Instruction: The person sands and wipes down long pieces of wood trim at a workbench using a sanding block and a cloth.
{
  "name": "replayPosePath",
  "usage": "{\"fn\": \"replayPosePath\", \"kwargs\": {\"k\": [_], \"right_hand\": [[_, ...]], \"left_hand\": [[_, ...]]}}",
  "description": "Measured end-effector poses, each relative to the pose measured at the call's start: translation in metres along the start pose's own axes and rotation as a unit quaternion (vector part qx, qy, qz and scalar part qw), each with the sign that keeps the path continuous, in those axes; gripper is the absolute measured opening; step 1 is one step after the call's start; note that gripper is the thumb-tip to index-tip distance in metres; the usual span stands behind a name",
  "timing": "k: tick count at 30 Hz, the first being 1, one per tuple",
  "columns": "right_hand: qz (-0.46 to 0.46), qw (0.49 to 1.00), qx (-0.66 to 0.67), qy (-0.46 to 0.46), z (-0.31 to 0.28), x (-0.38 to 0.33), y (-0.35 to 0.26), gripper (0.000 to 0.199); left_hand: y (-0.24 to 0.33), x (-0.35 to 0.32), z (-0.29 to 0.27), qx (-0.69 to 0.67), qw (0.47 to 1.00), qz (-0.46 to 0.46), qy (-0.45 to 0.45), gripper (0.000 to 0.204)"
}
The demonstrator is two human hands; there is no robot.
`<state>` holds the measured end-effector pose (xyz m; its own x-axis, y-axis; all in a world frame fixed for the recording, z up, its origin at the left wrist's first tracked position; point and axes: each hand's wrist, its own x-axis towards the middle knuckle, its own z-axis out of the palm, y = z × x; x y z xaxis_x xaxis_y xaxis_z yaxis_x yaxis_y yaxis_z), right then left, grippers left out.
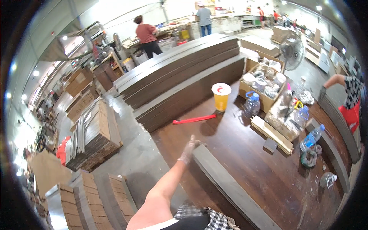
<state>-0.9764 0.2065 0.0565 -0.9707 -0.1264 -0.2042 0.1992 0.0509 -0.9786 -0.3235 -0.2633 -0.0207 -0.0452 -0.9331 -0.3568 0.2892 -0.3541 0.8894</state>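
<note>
See a broad, dark-brown, wood-grained tabletop (241,161) spreading from the centre out to 3 and 5 o'clock. Find, at 12 o'clock, a tall stepped stack of long grey-brown boards (184,76). Find a short stack of long, narrow grey boards (234,188) on the tabletop, running from just below centre toward 5 o'clock. See a co-worker (350,99) in a checkered sleeve and red apron at 3 o'clock. See an open brown cardboard box (249,91) full of containers at 2 o'clock, and a bundle of flat, pale wooden strips (273,135) at 3.

Have the left hand (187,150), thinly gloved, just below centre toward 6 o'clock, thumb raised, fingers at the far end of the narrow grey boards. Cannot tell between gripping and merely touching. Cannot tell the right hand's state either, with only the left in view.

See an orange-yellow cup with a white lid (220,100) at 2 o'clock, a clear, blue-capped plastic bottle (252,105) at 3, and a slim, bright-red strip (194,119) near the centre.
</note>
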Motion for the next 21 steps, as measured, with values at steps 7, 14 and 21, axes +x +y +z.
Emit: {"fn": "replayPosePath", "kwargs": {"k": [7, 14, 21], "right_hand": [[-0.026, 0.998, -0.048, 0.004, 0.029, -0.002, -0.019, 0.068], [-0.052, 0.996, -0.077, 0.015, 0.021, -0.004, -0.036, 0.065], [-0.107, 0.989, -0.100, 0.036, -0.018, -0.011, -0.060, 0.062]], "left_hand": [[-0.006, -0.003, 0.010, -0.027, 0.999, 0.032, 0.017, 0.075], [0.008, -0.014, 0.030, 0.016, 0.997, 0.053, 0.049, 0.076], [0.030, -0.031, 0.025, 0.003, 0.998, 0.054, 0.017, 0.074]]}}
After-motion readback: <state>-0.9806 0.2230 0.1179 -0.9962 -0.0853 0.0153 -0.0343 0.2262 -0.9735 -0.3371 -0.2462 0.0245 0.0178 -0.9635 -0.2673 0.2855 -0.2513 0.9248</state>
